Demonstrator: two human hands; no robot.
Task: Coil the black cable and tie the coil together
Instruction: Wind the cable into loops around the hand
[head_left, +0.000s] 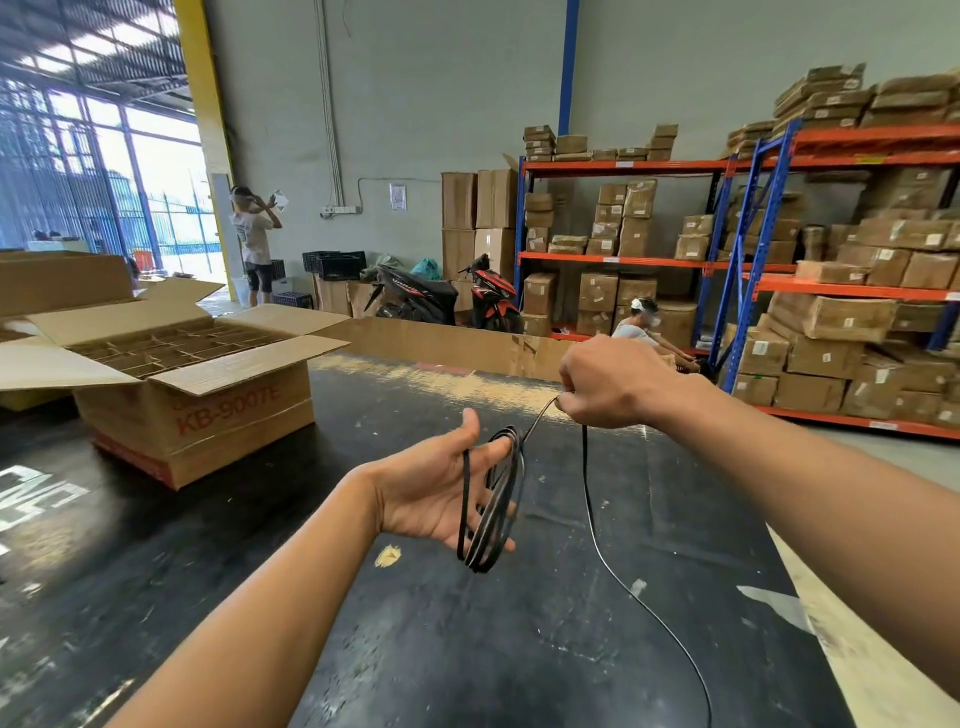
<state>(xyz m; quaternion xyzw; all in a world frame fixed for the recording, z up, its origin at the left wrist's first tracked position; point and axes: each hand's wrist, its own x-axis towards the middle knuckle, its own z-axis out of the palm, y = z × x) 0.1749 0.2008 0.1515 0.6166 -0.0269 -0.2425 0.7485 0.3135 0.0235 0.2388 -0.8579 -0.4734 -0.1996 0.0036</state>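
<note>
Cable (496, 499) loops hang around the spread fingers of our left hand (434, 488), palm open and facing up. Our right hand (605, 382) pinches the strand just above and beside the coil, fist closed on it. From there the loose end trails down over the dark floor (260, 545). Box (197, 384) sits left.
</note>
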